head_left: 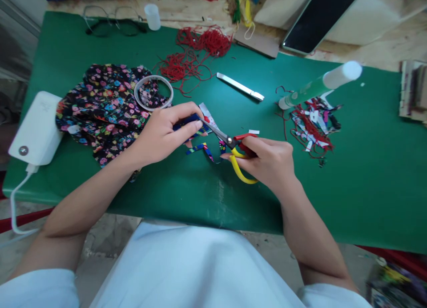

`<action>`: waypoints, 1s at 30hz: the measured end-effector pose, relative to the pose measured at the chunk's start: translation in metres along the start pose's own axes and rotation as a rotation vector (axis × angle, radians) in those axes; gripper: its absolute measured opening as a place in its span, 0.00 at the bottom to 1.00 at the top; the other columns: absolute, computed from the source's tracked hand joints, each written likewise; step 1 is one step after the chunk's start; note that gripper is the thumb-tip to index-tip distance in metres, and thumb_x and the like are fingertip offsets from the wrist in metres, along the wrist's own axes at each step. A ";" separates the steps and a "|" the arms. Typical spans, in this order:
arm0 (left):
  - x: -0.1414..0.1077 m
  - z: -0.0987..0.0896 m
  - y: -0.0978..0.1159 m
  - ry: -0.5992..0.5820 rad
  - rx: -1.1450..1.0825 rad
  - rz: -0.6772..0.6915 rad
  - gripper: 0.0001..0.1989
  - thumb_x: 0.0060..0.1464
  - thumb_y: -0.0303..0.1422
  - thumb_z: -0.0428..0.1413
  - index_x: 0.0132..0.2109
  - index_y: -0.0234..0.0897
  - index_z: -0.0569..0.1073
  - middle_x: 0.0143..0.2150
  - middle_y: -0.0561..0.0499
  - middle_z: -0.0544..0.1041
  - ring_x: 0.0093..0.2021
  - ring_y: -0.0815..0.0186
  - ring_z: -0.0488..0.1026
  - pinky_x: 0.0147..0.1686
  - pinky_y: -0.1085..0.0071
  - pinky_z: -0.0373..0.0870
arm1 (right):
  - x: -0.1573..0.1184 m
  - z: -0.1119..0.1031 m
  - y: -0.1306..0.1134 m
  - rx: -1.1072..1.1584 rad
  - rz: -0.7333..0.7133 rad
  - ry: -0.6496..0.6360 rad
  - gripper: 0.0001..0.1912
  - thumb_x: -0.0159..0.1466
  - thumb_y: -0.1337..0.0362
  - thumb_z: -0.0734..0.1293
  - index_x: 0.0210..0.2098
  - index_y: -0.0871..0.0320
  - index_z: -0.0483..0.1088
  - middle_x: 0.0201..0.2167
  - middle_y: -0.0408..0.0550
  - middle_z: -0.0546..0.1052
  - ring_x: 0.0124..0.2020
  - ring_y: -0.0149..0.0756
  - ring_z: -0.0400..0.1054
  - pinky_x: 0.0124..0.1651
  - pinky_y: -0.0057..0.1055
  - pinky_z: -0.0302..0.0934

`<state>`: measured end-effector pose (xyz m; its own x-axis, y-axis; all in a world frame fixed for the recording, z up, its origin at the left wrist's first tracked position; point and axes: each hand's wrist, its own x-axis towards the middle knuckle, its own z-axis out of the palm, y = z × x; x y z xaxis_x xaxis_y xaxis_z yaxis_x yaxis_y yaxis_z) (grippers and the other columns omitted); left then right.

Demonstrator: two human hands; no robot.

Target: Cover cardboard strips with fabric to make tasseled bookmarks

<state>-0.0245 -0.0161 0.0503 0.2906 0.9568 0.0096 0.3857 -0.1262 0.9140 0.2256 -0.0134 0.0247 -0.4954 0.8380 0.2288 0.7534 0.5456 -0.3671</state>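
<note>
My right hand is closed around the handles of a pair of scissors, one handle covered in red and the other in yellow. The blades point left and reach my left thumb. My left hand pinches a piece of dark blue patterned fabric, mostly hidden under the fingers. A white strip with a red mark shows just past my left fingertips. Below the blades lie narrow patterned fabric scraps on the green table.
A floral cloth with a roll of tape and a white power bank lie left. Red cord, a cutter knife and glasses are farther back. Right stand a glue bottle and a scrap pile.
</note>
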 end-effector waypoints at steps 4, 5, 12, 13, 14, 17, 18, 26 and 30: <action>0.000 0.000 0.000 0.001 -0.024 0.006 0.08 0.62 0.36 0.54 0.41 0.37 0.74 0.35 0.54 0.81 0.26 0.70 0.77 0.26 0.76 0.72 | 0.001 -0.002 -0.003 0.118 0.044 -0.012 0.31 0.62 0.38 0.64 0.18 0.56 0.57 0.13 0.37 0.56 0.17 0.25 0.46 0.21 0.27 0.44; 0.000 0.001 0.000 0.000 -0.028 0.003 0.08 0.62 0.36 0.54 0.41 0.37 0.74 0.34 0.54 0.81 0.26 0.70 0.77 0.25 0.77 0.72 | 0.001 -0.003 -0.004 0.140 0.060 -0.005 0.31 0.61 0.38 0.64 0.18 0.56 0.56 0.13 0.37 0.56 0.17 0.25 0.46 0.21 0.27 0.44; 0.001 0.002 0.002 0.017 -0.123 -0.035 0.10 0.62 0.40 0.54 0.39 0.37 0.72 0.34 0.52 0.81 0.26 0.69 0.76 0.22 0.76 0.72 | 0.005 -0.007 -0.001 0.204 0.127 0.031 0.31 0.59 0.39 0.66 0.18 0.55 0.52 0.13 0.36 0.54 0.17 0.25 0.43 0.21 0.28 0.43; 0.001 0.002 0.002 0.016 -0.132 -0.038 0.10 0.62 0.40 0.54 0.40 0.37 0.72 0.34 0.52 0.81 0.26 0.69 0.76 0.22 0.75 0.73 | 0.005 -0.007 0.000 0.202 0.120 0.024 0.30 0.59 0.39 0.67 0.18 0.55 0.53 0.13 0.36 0.54 0.17 0.25 0.43 0.21 0.28 0.43; 0.002 0.002 0.001 0.010 -0.139 -0.041 0.09 0.62 0.39 0.54 0.40 0.38 0.71 0.34 0.52 0.81 0.26 0.69 0.76 0.23 0.75 0.73 | 0.005 -0.006 0.001 0.200 0.111 0.017 0.30 0.59 0.40 0.67 0.18 0.54 0.53 0.13 0.36 0.55 0.17 0.25 0.44 0.21 0.28 0.43; 0.003 0.002 -0.003 0.018 -0.139 -0.054 0.09 0.62 0.39 0.54 0.43 0.38 0.71 0.35 0.51 0.81 0.26 0.69 0.77 0.23 0.74 0.74 | 0.004 -0.005 0.002 0.189 0.086 -0.009 0.28 0.59 0.42 0.67 0.19 0.54 0.53 0.13 0.37 0.56 0.16 0.25 0.45 0.21 0.27 0.44; 0.003 0.002 -0.005 0.040 -0.138 -0.056 0.09 0.62 0.39 0.54 0.44 0.37 0.70 0.35 0.51 0.81 0.26 0.69 0.77 0.23 0.74 0.74 | 0.004 -0.004 0.002 0.180 0.077 -0.018 0.27 0.59 0.43 0.67 0.19 0.54 0.54 0.13 0.37 0.57 0.16 0.25 0.46 0.21 0.27 0.44; 0.004 0.010 -0.007 0.185 -0.195 -0.135 0.10 0.56 0.38 0.60 0.40 0.36 0.70 0.35 0.50 0.80 0.25 0.68 0.77 0.24 0.73 0.75 | -0.004 0.001 -0.001 -0.009 -0.056 -0.048 0.16 0.60 0.50 0.67 0.26 0.56 0.67 0.15 0.40 0.65 0.16 0.28 0.56 0.23 0.27 0.45; 0.004 0.014 -0.008 0.190 -0.172 -0.118 0.12 0.49 0.33 0.65 0.36 0.36 0.70 0.31 0.53 0.78 0.24 0.69 0.77 0.22 0.75 0.73 | -0.006 0.004 0.000 -0.122 -0.121 0.033 0.14 0.59 0.52 0.68 0.27 0.55 0.69 0.16 0.41 0.69 0.19 0.31 0.63 0.23 0.28 0.46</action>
<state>-0.0139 -0.0151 0.0375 0.0771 0.9962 -0.0400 0.2479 0.0197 0.9686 0.2271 -0.0183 0.0199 -0.5722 0.7651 0.2952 0.7373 0.6376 -0.2234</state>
